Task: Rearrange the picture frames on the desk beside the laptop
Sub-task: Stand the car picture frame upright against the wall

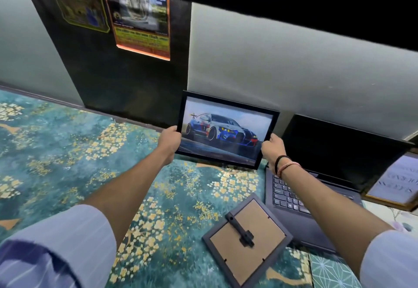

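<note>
Grey frame (247, 240) face-down; left hand (168, 141), right hand (272, 149) grip car picture frame (228, 129)

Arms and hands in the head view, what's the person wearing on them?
Both arms have light blue, finely striped sleeves rolled up to about the elbow, leaving the forearms bare. The right wrist carries a black band and thin pinkish thread bracelets. The left hand and right hand are bare.

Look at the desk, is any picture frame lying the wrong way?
Yes. The grey frame lies face down on the flowery cloth beside the laptop, so only its brown back and black stand show, and it sits crooked. The car picture is not standing either: the left hand and right hand hold its sides.
</note>
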The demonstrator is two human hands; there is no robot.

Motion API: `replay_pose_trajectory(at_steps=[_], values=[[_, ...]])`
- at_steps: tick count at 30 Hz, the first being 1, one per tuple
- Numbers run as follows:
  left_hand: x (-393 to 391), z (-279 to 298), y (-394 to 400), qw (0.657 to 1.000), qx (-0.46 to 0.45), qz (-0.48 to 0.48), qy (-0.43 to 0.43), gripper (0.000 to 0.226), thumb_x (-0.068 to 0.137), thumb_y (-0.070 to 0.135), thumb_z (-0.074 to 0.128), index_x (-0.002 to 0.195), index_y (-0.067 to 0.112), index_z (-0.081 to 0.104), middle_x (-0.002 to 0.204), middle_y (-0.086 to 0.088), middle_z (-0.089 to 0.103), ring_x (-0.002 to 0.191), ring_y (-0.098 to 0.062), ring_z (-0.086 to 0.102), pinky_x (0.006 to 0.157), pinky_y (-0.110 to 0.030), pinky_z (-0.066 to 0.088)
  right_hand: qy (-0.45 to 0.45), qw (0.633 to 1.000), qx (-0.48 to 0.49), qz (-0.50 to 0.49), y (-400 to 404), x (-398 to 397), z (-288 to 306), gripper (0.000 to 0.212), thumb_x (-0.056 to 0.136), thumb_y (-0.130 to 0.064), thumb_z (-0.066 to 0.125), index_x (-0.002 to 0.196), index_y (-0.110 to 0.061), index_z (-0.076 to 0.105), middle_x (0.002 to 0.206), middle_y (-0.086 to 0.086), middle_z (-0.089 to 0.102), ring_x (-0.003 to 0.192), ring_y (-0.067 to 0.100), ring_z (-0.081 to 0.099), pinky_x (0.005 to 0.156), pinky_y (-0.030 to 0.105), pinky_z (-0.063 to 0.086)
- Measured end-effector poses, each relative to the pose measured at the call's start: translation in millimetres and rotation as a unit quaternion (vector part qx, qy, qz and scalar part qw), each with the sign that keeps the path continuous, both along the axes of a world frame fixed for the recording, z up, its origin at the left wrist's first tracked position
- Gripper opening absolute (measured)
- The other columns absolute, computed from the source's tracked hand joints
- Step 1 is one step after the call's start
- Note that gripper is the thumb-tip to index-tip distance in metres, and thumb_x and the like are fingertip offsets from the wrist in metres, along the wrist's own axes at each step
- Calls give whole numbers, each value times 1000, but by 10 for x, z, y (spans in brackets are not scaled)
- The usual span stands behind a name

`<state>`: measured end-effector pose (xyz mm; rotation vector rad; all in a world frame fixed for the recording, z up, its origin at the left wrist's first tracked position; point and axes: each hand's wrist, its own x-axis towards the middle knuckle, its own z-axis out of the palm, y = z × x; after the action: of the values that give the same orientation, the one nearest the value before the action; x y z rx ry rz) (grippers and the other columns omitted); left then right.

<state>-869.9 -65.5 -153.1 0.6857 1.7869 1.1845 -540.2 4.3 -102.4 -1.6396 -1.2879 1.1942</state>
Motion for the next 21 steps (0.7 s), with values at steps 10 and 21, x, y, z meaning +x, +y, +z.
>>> replay_pose_trajectory(at_steps=[10, 21], values=[[136, -224, 45, 999, 10, -35, -23, 64, 83, 4, 35, 139, 22, 61, 141, 1, 64, 132, -23, 55, 116, -47, 41, -3, 1000, -24, -18, 382, 238, -516, 71, 70, -13, 49, 141, -18, 48, 135, 3, 64, 122, 27, 62, 106, 47, 49], [-116, -618, 403, 998, 5, -65, -11, 74, 78, 6, 35, 149, 23, 48, 155, 0, 51, 144, -23, 44, 118, -51, 36, 2, 999, -38, 5, -41, 20, 16, 79, 86, 0, 46, 159, -10, 16, 158, 8, 37, 146, 27, 36, 121, 46, 31]])
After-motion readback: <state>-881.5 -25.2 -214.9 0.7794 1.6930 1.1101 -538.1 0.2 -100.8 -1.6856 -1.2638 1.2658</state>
